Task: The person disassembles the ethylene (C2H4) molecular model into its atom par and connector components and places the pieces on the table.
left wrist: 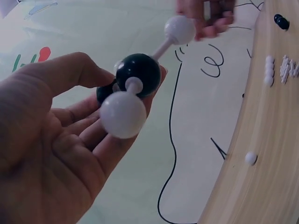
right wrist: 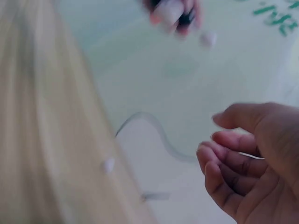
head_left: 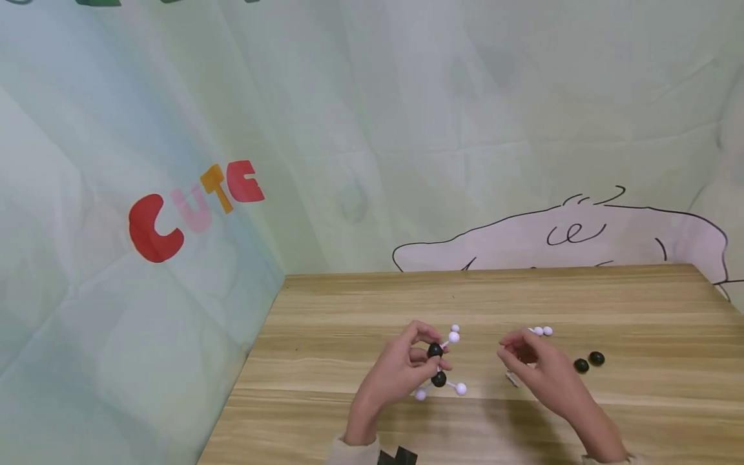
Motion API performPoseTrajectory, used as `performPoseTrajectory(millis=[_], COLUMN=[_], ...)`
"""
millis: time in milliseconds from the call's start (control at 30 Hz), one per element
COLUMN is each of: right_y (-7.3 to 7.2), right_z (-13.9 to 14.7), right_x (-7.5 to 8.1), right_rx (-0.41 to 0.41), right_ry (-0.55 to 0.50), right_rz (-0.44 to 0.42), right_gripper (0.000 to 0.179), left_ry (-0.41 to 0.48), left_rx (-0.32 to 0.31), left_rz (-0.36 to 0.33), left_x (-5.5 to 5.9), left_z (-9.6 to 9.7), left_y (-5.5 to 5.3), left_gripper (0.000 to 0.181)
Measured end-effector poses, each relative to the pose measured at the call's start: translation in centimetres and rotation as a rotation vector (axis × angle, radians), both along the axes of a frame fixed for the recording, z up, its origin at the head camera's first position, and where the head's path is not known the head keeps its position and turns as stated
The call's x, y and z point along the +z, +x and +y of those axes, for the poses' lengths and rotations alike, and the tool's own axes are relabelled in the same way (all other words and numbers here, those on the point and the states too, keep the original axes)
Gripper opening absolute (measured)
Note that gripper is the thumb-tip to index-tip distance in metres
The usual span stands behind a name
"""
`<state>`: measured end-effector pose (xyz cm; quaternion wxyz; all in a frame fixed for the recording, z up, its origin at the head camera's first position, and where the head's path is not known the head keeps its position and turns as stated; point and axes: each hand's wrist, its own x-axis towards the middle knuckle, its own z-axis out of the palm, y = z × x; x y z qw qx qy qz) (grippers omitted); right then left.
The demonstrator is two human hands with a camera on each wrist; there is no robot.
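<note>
My left hand (head_left: 395, 368) pinches a ball-and-stick molecule model between thumb and fingers, held up over the table. Two black balls (head_left: 438, 379) form its middle, and white balls (head_left: 461, 389) stick out from them on short white rods. In the left wrist view a white ball (left wrist: 123, 115) points toward the camera and another white ball (left wrist: 180, 30) stands out at the upper right. Off to the right hovers my right hand (head_left: 543, 371), its fingers loosely bent. Nothing shows between its thumb and fingers (right wrist: 233, 154) in the right wrist view.
Past the right hand, a row of loose white balls (left wrist: 269, 71) lies beside a pile of white rods (left wrist: 289, 70). Two loose black balls (head_left: 589, 361) sit farther right. One single white ball (head_left: 455, 329) rests behind the model. A printed curtain (head_left: 349, 129) hangs behind the wooden table (head_left: 325, 303).
</note>
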<state>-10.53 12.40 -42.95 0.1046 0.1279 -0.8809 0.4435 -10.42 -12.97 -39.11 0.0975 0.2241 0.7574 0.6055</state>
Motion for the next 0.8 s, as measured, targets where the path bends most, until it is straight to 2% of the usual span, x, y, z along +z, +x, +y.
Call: performPoseTrajectory(millis=[133, 333, 567, 800], right_y=[0.2, 0.3, 0.6, 0.9], right_z=[-1.5, -2.6, -2.6, -2.7], right_x=[1.5, 2.0, 1.8, 1.7], right_rx=[0.112, 0.250, 0.329, 0.310], right_ry=[-0.103, -0.208, -0.275, -0.235], right_rz=[0.049, 0.030, 0.014, 0.012], right_gripper=[0.012, 0.012, 0.011, 0.009], left_ry=[0.000, 0.002, -0.049, -0.159], left_rx=[-0.056, -0.115, -0.073, -0.004], left_rz=[-0.021, -0.041, 0.024, 0.167], left_x=[-0.2, -0.5, -0.6, -0.6], left_z=[0.6, 1.3, 1.7, 1.8], left_y=[0.1, 0.3, 0.4, 0.3], left_gripper=[0.027, 0.023, 0.012, 0.010])
